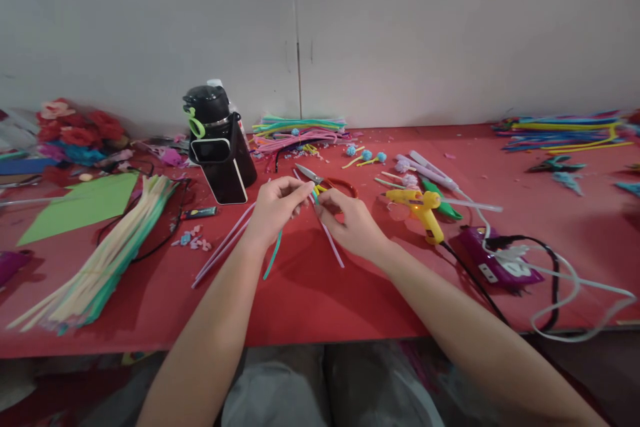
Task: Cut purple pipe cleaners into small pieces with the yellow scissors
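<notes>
Both hands meet over the middle of the red table. My left hand (279,205) is closed in a pinch on a teal-green pipe cleaner (273,256), whose tail hangs below the palm. Close beside it, my right hand (354,223) pinches the same green piece near the fingertips; the exact grip is partly hidden. Purple pipe cleaners (220,251) lie under and left of my left hand, and another purple stem (333,245) lies by my right hand. Just behind the fingers rest scissors (306,173) with red handles, partly covered by the hands.
At right lie a yellow glue gun (425,213) and a purple power strip (493,260) with loose cables. A black holder (220,167) with a bottle stands back left. Left lies a pipe-cleaner bundle (113,247); small blue pom-pom pieces (367,155) lie behind. A white partition (450,33) closes the back.
</notes>
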A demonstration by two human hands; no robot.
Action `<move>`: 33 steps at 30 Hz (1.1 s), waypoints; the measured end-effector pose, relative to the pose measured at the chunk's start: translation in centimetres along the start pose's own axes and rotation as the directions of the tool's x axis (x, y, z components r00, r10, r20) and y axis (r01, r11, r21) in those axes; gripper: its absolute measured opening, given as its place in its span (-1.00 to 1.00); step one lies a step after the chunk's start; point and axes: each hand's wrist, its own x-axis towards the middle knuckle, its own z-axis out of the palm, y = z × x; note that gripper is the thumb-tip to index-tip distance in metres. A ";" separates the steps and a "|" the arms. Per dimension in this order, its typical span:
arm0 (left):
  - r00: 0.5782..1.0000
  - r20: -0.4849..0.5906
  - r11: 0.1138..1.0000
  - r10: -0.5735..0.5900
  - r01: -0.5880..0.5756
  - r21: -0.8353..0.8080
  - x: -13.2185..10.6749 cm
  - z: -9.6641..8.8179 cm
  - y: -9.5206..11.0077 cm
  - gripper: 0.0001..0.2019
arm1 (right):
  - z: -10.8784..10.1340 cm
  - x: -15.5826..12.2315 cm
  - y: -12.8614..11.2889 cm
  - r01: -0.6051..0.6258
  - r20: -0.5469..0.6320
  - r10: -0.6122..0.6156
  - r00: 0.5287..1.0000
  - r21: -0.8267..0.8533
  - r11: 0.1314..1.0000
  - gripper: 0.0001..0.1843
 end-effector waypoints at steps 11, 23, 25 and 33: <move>0.935 0.163 0.803 0.315 -0.354 0.480 0.4 -1.4 -0.5 -0.86 | -0.4 0.8 1.1 -0.288 0.080 0.278 0.957 0.346 0.893 -0.68; 0.858 0.259 0.637 0.443 -0.505 0.583 0.0 -1.1 -1.0 -0.87 | -0.5 0.6 1.1 -0.263 0.080 0.252 0.964 0.185 0.947 -0.67; 0.881 0.221 0.660 0.419 -0.462 0.592 -0.3 -0.8 -0.7 -0.85 | -0.4 0.5 1.0 -0.247 0.075 0.237 0.968 0.182 0.952 -0.64; 0.934 0.152 0.705 0.323 -0.344 0.620 -0.8 -0.2 -0.4 -0.81 | -0.6 0.6 0.7 -0.240 0.083 0.229 0.970 0.180 0.954 -0.57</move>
